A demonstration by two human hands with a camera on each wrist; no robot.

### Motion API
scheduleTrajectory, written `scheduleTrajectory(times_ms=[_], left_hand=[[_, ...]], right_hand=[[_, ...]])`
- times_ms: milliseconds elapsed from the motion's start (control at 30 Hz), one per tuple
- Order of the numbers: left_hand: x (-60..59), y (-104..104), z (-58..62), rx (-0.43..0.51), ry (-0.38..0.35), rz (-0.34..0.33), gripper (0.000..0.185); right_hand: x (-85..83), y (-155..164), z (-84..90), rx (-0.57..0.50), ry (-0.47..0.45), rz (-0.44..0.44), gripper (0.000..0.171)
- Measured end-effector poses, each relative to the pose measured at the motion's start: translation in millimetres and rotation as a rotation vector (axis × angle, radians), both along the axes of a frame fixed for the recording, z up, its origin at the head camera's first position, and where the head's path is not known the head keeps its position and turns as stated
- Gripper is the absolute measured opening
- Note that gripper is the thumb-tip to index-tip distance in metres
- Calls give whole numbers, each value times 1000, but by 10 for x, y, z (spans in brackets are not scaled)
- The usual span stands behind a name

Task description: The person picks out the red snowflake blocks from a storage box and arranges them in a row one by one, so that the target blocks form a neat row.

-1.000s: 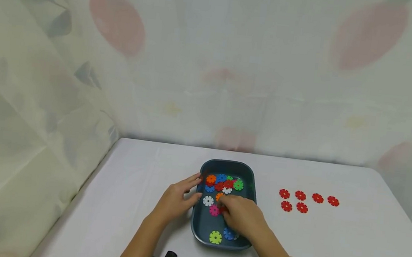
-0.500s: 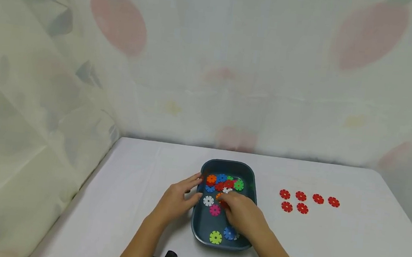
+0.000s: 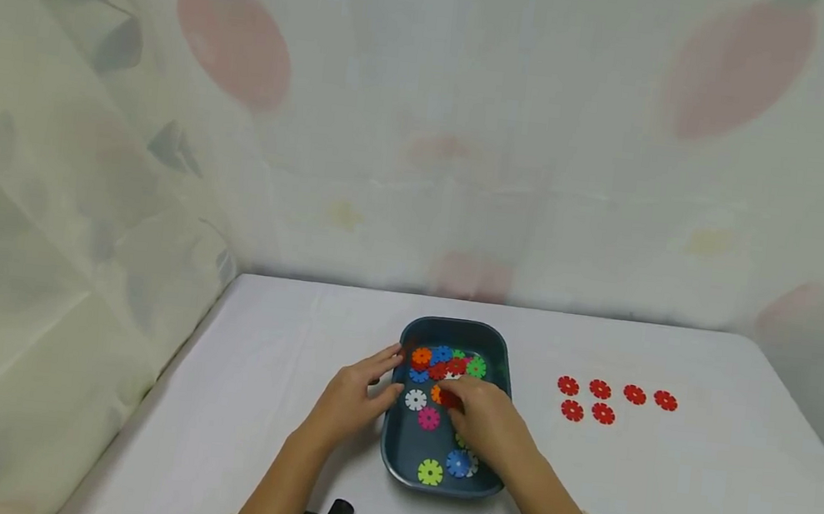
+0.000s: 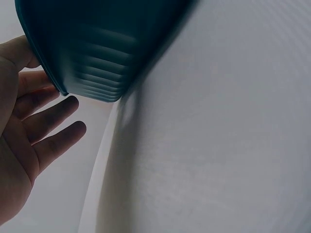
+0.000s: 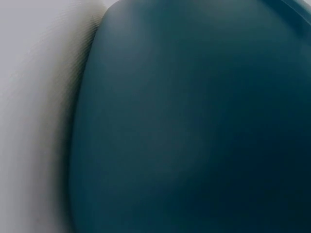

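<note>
A dark teal tray [image 3: 393, 464] holds several notched plastic discs in mixed colours. At its left rim rests my left hand [image 3: 351, 401], thumb and fingertips spread along the edge. The left wrist view has that hand [image 4: 29, 111] beside the tray's outer wall [image 4: 97, 63], two fingers extended free of it. My right hand [image 3: 489, 420] reaches over the right side into the tray and pinches a red disc [image 3: 450, 399], partly hidden by the fingers. Close by are a white disc [image 3: 415, 400] and a pink disc [image 3: 428, 419]. Only the tray's side [image 5: 160, 121] fills the right wrist view.
On the white table [image 3: 658, 501], right of the tray, several red discs [image 3: 602, 414] lie in two rows. Inside the tray's near end are a yellow-green disc [image 3: 430, 472] and a blue disc [image 3: 457, 464]. A patterned curtain [image 3: 417, 207] hangs behind.
My right hand has shifted slightly toward the tray's far end with the red disc, uncovering a yellow-green disc by the right wall. My left hand stays at the rim.
</note>
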State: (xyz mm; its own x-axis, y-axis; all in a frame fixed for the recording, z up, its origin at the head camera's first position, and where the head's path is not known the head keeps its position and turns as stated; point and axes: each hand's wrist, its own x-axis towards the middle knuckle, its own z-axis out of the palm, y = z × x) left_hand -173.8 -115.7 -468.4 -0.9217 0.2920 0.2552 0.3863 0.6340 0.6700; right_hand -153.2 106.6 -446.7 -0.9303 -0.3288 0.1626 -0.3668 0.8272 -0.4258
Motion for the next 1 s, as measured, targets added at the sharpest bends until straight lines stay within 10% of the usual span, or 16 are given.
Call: scheduleTrajectory(times_ms=[1000], left_hand=[[-2, -2, -8, 15, 24, -28, 47]], right_hand=[[-11, 81, 23, -97, -32, 44, 35]])
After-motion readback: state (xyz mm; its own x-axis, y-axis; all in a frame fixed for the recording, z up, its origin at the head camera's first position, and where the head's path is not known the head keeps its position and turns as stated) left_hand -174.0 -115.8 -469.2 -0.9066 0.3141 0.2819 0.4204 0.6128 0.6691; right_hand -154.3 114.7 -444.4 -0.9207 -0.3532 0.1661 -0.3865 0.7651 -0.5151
